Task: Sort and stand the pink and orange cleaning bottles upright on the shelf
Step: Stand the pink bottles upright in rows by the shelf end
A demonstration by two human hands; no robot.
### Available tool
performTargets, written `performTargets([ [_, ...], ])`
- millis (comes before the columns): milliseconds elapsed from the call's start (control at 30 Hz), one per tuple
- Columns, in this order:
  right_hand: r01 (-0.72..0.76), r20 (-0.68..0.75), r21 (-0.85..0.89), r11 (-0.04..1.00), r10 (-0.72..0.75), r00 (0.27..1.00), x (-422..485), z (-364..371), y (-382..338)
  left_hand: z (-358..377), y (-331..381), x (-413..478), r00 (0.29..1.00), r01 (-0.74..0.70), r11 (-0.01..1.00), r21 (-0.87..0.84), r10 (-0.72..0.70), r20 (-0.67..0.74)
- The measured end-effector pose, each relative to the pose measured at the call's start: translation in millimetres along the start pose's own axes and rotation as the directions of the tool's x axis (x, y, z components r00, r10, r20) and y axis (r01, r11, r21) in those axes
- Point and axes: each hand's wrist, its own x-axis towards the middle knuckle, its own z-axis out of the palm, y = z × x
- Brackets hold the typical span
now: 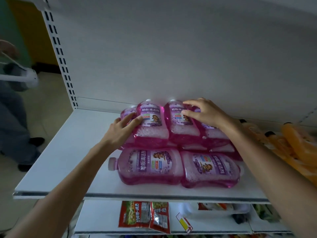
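Several pink cleaning bottles lie piled on the white shelf (56, 160). Two lie flat on their sides at the front, the left one (151, 166) with its cap to the left and the right one (211, 170) beside it. Behind them more pink bottles lean on the pile with caps toward the back wall. My left hand (120, 130) grips the side of the left leaning bottle (151, 124). My right hand (204, 112) rests with curled fingers on top of the right leaning bottle (181, 121). Orange bottles (295, 143) lie in a heap at the shelf's right end.
The shelf's left part is bare white board, and the back wall (171, 57) rises just behind the pile. A lower shelf holds red snack packets (145, 215). Another person (15, 107) stands at the far left, beyond the slotted upright (60, 54).
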Motion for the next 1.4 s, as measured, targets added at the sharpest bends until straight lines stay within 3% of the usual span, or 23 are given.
performTargets([
  [100, 0.097, -0.126, -0.033, 0.995, -0.101, 0.987, 9, 6, -29, -5, -6, -4, 0.998, -0.059, 0.995, 0.086, 0.060, 0.001],
  [267, 0.176, -0.226, 0.100, 0.979, -0.150, 0.963, 21, 35, -102, -38, -28, -11, 1.000, -0.016, 0.992, 0.121, 0.018, -0.016],
  [333, 0.088, -0.197, 0.090, 0.992, -0.069, 0.978, 27, 41, -120, -51, -34, -14, 1.000, -0.023, 0.993, 0.114, 0.022, 0.014],
  [467, -0.234, -0.030, -0.151, 0.960, 0.232, 0.972, 31, 48, -126, -60, -35, -17, 0.993, -0.083, 0.994, 0.065, 0.077, 0.089],
  [567, -0.285, -0.081, -0.042, 0.958, 0.281, 0.956, 30, 54, -127, -55, -25, -16, 0.988, -0.153, 0.987, 0.042, 0.152, 0.022],
  [700, -0.136, -0.369, 0.155, 0.979, 0.185, 0.911, 25, 57, -132, -41, 0, -19, 0.952, -0.301, 0.953, 0.034, 0.298, 0.072],
  [767, -0.046, -0.436, 0.282, 0.958, 0.171, 0.884, 20, 57, -141, -35, 9, -22, 0.934, -0.343, 0.939, 0.009, 0.340, 0.108],
  [900, 0.093, -0.580, 0.404, 0.910, 0.176, 0.795, 16, 54, -152, -34, 10, -30, 0.923, -0.293, 0.941, -0.169, 0.324, 0.206],
  [1000, 0.089, -0.599, 0.526, 0.846, 0.295, 0.744, 18, 52, -165, -41, 8, -31, 0.914, -0.266, 0.917, -0.296, 0.338, 0.226],
  [1067, 0.132, -0.531, 0.656, 0.743, 0.331, 0.780, 18, 47, -172, -50, 1, -28, 0.919, -0.269, 0.895, -0.355, 0.348, 0.183],
  [1133, 0.151, -0.391, 0.743, 0.652, 0.240, 0.889, 18, 43, -171, -59, -9, -25, 0.930, -0.267, 0.882, -0.388, 0.341, 0.136],
  [1233, 0.088, -0.197, 0.578, 0.811, 0.035, 0.980, 20, 43, -176, -76, -28, -27, 0.948, -0.266, 0.870, -0.416, 0.314, 0.051],
  [1400, 0.158, -0.231, 0.487, 0.859, -0.048, 0.972, 28, 65, -203, -96, -49, -41, 0.945, -0.320, 0.890, -0.325, 0.323, -0.048],
])
